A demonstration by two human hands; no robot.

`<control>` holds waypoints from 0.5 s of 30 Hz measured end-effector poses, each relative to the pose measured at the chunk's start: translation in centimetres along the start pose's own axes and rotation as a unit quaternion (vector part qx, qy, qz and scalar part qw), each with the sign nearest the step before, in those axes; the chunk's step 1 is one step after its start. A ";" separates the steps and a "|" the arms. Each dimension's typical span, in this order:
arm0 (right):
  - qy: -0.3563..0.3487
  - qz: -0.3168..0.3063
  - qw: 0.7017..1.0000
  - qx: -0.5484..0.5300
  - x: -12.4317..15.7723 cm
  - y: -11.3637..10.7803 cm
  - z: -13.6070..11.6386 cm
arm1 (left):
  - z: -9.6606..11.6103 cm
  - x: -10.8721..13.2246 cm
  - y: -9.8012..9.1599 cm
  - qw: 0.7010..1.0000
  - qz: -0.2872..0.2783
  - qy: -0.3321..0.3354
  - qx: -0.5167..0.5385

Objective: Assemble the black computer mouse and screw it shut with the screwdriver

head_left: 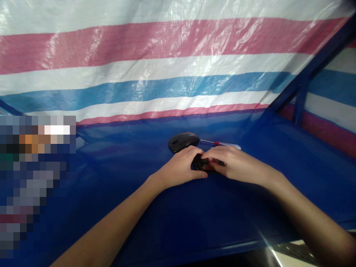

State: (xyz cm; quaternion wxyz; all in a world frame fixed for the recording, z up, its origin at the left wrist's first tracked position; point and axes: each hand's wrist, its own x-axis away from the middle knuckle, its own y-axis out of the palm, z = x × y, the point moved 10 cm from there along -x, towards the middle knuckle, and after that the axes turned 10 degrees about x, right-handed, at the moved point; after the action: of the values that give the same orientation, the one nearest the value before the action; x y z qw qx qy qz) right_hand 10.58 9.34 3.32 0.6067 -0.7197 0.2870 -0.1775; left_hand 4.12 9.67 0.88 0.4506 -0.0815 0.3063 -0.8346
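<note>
On the blue table, a small black casing (198, 163) with a brownish part inside lies between my two hands. My left hand (182, 165) grips its left end, fingers curled over the far side and thumb along the near side. From the right, my right hand (232, 161) has its bent fingers pinched over the brownish part; the fingertips partly hide what they hold. Just behind my left hand is a dark grey computer mouse shell (183, 141). A screwdriver (219, 144) with a thin metal shaft and a red and clear handle lies behind my right hand, which covers part of it.
The blue tabletop (133, 207) has a raised front edge. Red, white and blue striped sheeting (155, 89) hangs behind it. A dark blue frame post (314, 66) slants up at the right. At the left, a pixelated patch hides that area.
</note>
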 end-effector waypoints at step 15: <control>-0.007 0.028 0.999 0.015 0.2 -0.7 -0.3 | -0.2 0.1 0.0 1.000 0.004 -0.012 0.011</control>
State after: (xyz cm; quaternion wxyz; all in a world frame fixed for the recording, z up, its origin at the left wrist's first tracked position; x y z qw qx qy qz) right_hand 10.66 9.07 4.08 0.6239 -0.7036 0.3003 -0.1598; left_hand 3.96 9.67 0.76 0.4588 -0.0852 0.2920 -0.8349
